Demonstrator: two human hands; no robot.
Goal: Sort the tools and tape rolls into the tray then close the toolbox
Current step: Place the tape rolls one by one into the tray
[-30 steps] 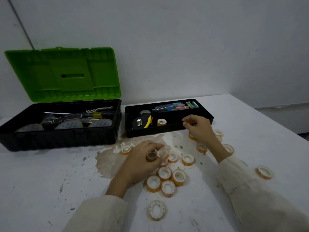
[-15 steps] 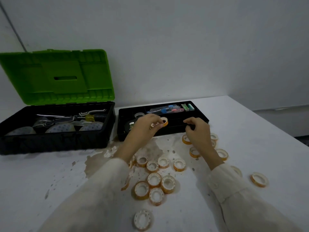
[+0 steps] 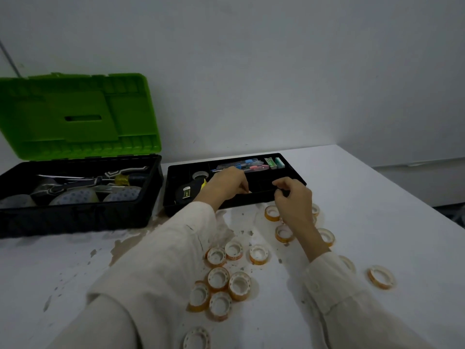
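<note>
The black tray (image 3: pixel 293 170) lies to the right of the open toolbox (image 3: pixel 75 217), whose green lid (image 3: pixel 75 117) stands upright. My left hand (image 3: pixel 224 183) reaches down into the tray's middle compartment with fingers curled, pinching a small tape roll (image 3: pixel 247 191) that is mostly hidden. Beside it, my right hand (image 3: pixel 293 197) grips the tray's front rim. Several orange-and-white tape rolls (image 3: pixel 219 280) lie scattered on the white table in front of the tray. A black and yellow tape measure (image 3: pixel 186 191) sits in the tray's left compartment.
Coloured pens and small green items (image 3: pixel 251 165) fill the tray's back compartment, next to a grey roll (image 3: pixel 200 175). Inside the toolbox are a screwdriver (image 3: pixel 120 178) and other tools. The table ends at the right edge (image 3: pixel 427 212). A stray roll (image 3: pixel 381 277) lies far right.
My left hand picked rolls from the table cluster, carried them up to the tray and has now lowered into its middle compartment. My right hand stayed at the tray's front rim.
</note>
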